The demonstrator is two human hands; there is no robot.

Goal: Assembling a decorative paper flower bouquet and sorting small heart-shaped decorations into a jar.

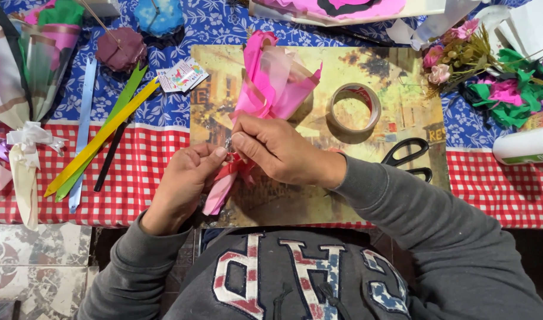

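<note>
A small pink paper bouquet (272, 83) wrapped in pink and sheer paper lies on a picture placemat (396, 118) in the middle of the table. My left hand (182, 184) grips its narrow lower stem from the left. My right hand (277, 151) pinches a red ribbon (233, 168) tied around the stem, fingers closed over the knot. The two hands touch at the stem. Part of the ribbon and stem is hidden under my fingers.
A roll of clear tape (355, 108) and black scissors (409, 156) lie on the placemat to the right. Long yellow, green and blue strips (99, 139) lie at left beside a finished bouquet (28, 77). A white glue bottle (525, 146) and paper flowers (496, 83) sit far right.
</note>
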